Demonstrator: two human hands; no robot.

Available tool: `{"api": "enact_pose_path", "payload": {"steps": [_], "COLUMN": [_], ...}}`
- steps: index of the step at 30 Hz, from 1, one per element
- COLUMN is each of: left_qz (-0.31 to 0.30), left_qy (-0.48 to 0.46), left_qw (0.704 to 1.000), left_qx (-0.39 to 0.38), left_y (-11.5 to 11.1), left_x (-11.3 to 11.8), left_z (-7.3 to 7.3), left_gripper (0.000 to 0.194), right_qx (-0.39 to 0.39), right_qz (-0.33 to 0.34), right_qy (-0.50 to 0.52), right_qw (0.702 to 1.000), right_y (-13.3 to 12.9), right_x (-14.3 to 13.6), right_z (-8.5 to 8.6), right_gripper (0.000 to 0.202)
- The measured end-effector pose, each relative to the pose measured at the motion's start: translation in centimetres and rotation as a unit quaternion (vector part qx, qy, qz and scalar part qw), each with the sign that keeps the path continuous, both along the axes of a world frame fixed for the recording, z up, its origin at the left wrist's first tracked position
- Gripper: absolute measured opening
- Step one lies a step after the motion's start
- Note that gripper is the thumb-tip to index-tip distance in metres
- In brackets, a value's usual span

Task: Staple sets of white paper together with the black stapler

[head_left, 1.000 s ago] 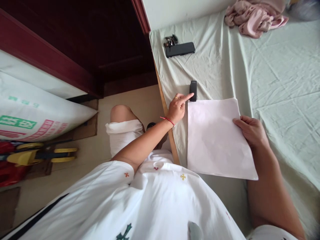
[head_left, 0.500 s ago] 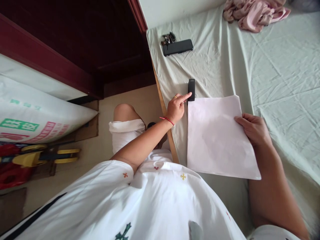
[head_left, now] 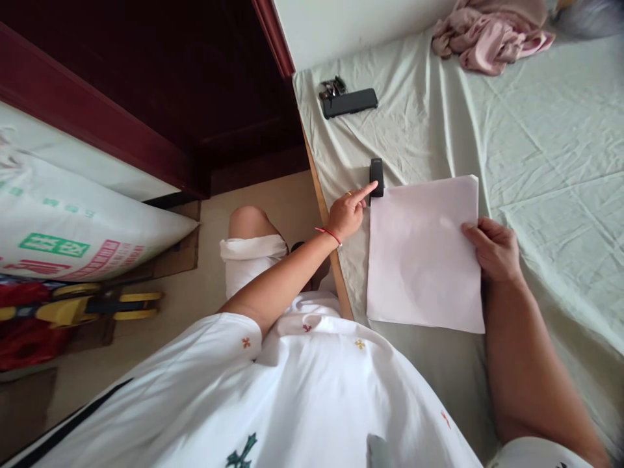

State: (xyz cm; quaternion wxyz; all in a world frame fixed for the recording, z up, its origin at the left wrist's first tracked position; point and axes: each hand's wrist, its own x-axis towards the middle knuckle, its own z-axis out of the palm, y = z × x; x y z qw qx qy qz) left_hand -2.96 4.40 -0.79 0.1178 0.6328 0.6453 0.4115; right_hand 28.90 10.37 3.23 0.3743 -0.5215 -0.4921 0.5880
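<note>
The outstretched index finger of my left hand (head_left: 347, 213) rests on a small black stapler (head_left: 377, 174), its other fingers curled in. The stapler lies on the pale green sheet, its near end at the top left corner of some white paper (head_left: 424, 260). Whether that corner sits between the jaws I cannot make out. On the paper's right edge, my right hand (head_left: 494, 247) pinches it, thumb on top and fingers underneath. The paper is blank on its upper face and looks like more than one sheet.
A long black case (head_left: 351, 103) and a bunch of keys (head_left: 334, 87) lie farther up the bed (head_left: 550, 143). Crumpled pink cloth (head_left: 492, 36) is by the wall. The wooden bed edge (head_left: 316, 175) runs left of my hand. On the floor side stands a printed white sack (head_left: 97, 214).
The paper has turned slightly, its lower right corner swinging left and its top right corner rising. My right hand moved with it. The left finger stays on the stapler. The view has shifted a little.
</note>
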Motion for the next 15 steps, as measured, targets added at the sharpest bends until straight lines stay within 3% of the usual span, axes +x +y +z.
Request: {"api": "enact_pose_path", "payload": {"steps": [5, 10, 12, 15], "left_qz": [-0.003, 0.051, 0.076, 0.076], "left_qy": [-0.046, -0.118, -0.161, -0.247], "left_qw": [0.999, 0.992, 0.984, 0.966], "left_qx": [-0.008, -0.019, -0.014, 0.001], "left_y": [-0.1, 0.0, 0.0, -0.8], "left_x": [0.0, 0.0, 0.0, 0.1], "left_z": [0.5, 0.6, 0.6, 1.3], "left_gripper": [0.065, 0.068, 0.058, 0.026], "right_qx": [0.009, 0.021, 0.025, 0.033], "right_qz": [-0.029, -0.048, -0.052, -0.048], "right_qy": [0.05, 0.081, 0.087, 0.087], "right_qw": [0.998, 0.995, 0.995, 0.995], "right_y": [0.4, 0.9, 0.9, 0.7], "right_x": [0.7, 1.5, 1.6, 1.5], "right_z": [0.4, 0.9, 0.9, 0.7], "right_gripper": [0.023, 0.025, 0.027, 0.026]}}
